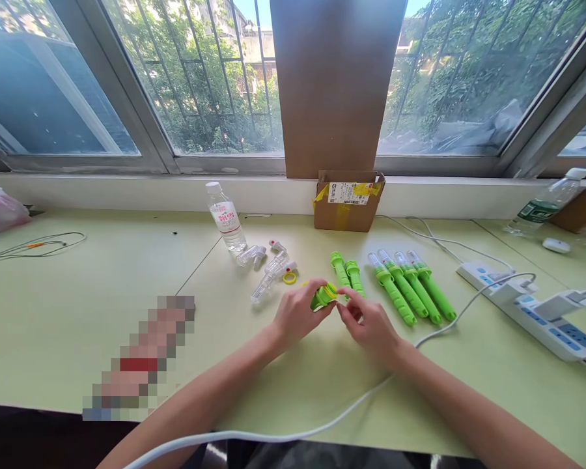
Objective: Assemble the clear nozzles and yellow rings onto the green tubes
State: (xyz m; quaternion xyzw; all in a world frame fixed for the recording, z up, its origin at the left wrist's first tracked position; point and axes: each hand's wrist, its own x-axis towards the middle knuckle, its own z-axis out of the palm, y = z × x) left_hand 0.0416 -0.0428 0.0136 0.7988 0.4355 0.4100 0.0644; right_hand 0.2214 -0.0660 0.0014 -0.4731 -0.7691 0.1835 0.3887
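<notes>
My left hand (297,314) grips a short green plastic handle piece (323,296) just above the pale green table (78,312). My right hand (368,324) pinches at the end of that same piece, fingertips touching it. Just behind lie two loose green handles (348,275). To the right, several finished green tools with clear tips (410,286) lie in a row. Left of my hands lie clear plastic parts (268,277) and a yellow ring (290,278).
A water bottle (226,225) stands behind the clear parts. A small open cardboard box (348,200) sits against the window sill. A white power strip (542,309) with plugs lies at the right; its white cable (322,423) runs under my right forearm. Another bottle (547,205) lies far right.
</notes>
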